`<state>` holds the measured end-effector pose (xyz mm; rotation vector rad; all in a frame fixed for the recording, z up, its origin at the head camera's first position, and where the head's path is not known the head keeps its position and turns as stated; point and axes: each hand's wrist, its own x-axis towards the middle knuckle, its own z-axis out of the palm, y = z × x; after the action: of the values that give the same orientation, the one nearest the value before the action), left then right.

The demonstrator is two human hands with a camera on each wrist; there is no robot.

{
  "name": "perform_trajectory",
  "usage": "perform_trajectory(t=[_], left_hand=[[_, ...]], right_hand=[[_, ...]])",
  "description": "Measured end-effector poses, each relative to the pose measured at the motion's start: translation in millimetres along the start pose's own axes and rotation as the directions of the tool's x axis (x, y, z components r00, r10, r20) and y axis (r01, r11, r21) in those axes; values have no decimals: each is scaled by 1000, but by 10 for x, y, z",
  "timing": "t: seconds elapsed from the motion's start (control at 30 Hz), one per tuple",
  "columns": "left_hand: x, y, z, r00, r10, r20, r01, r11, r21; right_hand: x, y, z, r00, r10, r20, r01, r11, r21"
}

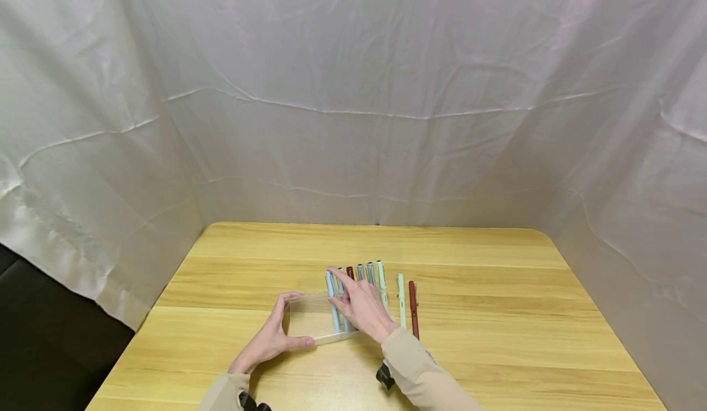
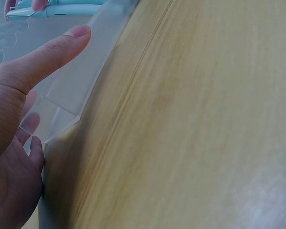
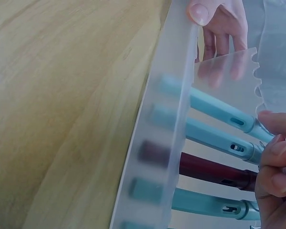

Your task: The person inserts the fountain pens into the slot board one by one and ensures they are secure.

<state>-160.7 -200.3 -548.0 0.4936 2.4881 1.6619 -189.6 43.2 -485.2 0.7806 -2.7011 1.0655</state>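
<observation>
A clear plastic pen tray [image 1: 304, 319] with a scalloped edge lies on the table. My left hand [image 1: 272, 336] grips its left end, thumb [image 2: 62, 52] along the near wall and fingers at the far side. Several pens lie side by side in the tray, including a dark red pen [image 3: 214, 171] and a teal pen [image 3: 205, 202]. My right hand [image 1: 364, 310] is over them, holding the leftmost light blue pen [image 3: 219, 109] with its index finger at the far end and thumb lower down. The palm hides part of the other pens.
Right of the tray, a mint green pen [image 1: 401, 300] and another dark red pen [image 1: 413, 307] lie on the wooden table [image 1: 497, 337]. A pale curtain [image 1: 353, 153] surrounds the table's back and sides. A dark seat-like surface [image 1: 44, 337] is at the left.
</observation>
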Motion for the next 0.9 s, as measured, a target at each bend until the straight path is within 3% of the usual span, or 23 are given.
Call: perform_trajectory(t=[0.43, 0.7, 0.9], left_hand=[[-1, 5, 1, 1000, -3, -4, 3, 1000, 5], [1, -6, 5, 1000, 5, -10, -5, 1000, 10], [4, 1, 6, 1000, -8, -10, 8, 1000, 8]], right_hand=[[-21, 6, -10, 1000, 16, 14, -16, 998, 56], [-79, 11, -48, 1000, -16, -18, 18, 994, 106], [-142, 26, -99, 999, 19, -39, -12, 986, 169]])
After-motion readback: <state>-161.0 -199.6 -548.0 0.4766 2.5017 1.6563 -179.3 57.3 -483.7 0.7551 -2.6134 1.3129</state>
